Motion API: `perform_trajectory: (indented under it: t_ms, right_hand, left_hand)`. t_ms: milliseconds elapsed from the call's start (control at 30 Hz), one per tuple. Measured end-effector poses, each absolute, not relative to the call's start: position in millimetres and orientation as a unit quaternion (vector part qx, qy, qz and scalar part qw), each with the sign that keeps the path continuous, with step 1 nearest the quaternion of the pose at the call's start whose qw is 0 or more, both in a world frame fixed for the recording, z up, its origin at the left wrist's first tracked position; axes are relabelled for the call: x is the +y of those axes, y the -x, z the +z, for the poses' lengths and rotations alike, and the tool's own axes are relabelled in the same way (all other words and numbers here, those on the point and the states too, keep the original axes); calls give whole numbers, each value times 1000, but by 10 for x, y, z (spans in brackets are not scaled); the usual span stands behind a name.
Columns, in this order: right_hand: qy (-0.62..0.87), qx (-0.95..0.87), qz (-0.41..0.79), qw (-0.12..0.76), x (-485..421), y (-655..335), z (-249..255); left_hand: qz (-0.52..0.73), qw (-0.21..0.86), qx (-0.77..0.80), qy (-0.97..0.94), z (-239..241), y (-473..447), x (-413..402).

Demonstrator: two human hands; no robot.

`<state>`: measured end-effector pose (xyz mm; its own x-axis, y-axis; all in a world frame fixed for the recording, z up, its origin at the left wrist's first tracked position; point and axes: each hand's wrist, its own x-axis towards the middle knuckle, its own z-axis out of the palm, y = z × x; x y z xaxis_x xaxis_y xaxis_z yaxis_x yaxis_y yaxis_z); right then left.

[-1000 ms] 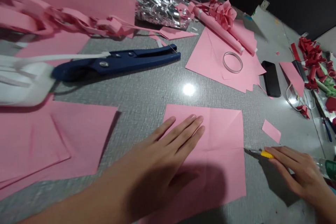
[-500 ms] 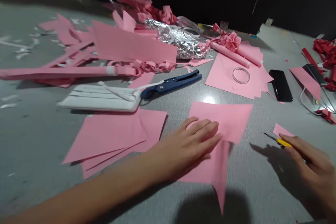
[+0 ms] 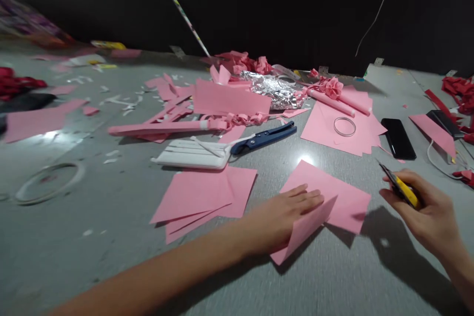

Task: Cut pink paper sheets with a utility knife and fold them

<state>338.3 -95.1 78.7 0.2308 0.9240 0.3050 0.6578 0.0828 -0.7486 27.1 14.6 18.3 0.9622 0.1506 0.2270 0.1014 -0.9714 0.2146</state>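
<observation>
My left hand lies flat on a sheet of pink paper, fingers stretched out. A flap of pink paper stands up along that hand's near side and hides part of its edge. To the right of the sheet, my right hand is closed around a yellow-and-black utility knife. Its blade is out, pointing up and left above the table. Left of my left hand lies a small stack of pink sheets.
Behind the sheets are a white slotted object and a blue-handled tool. Farther back lie crumpled foil and pink paper rolls. A silver ring rests on pink sheets near a black phone. A tape roll is at left.
The view has shifted, showing more of the table's left side. The paper flap that hung toward me now stands up beside my left hand. My right hand has turned the knife blade more upward.
</observation>
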Motion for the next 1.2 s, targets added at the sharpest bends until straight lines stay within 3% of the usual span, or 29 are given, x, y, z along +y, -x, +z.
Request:
perform_trajectory:
  t_ms: [100,167,300,467,900,1200]
  right_hand:
    - [622,-625,262,392,-654,-3318,831]
    - [584,-645,344,352,-473,-3249,783]
    - [543,-656,449,273,-260,-3087,533]
    - [563,-649,443,254,-240,-3093,255]
    - [636,-471,460,401,-337,-2991,209]
    - [620,-404,505,444,-499,-2941,109]
  left_hand:
    - [163,-39,19,-986,230,-299,131]
    - [164,-78,21,-983,264,-318,78]
    - [126,-46,80,-988,269,-320,-57]
    - [135,-41,115,-983,182,-210,-136]
    - [246,35,200,-948,-64,-106,14]
    - [212,84,257,-939,125,-87,40]
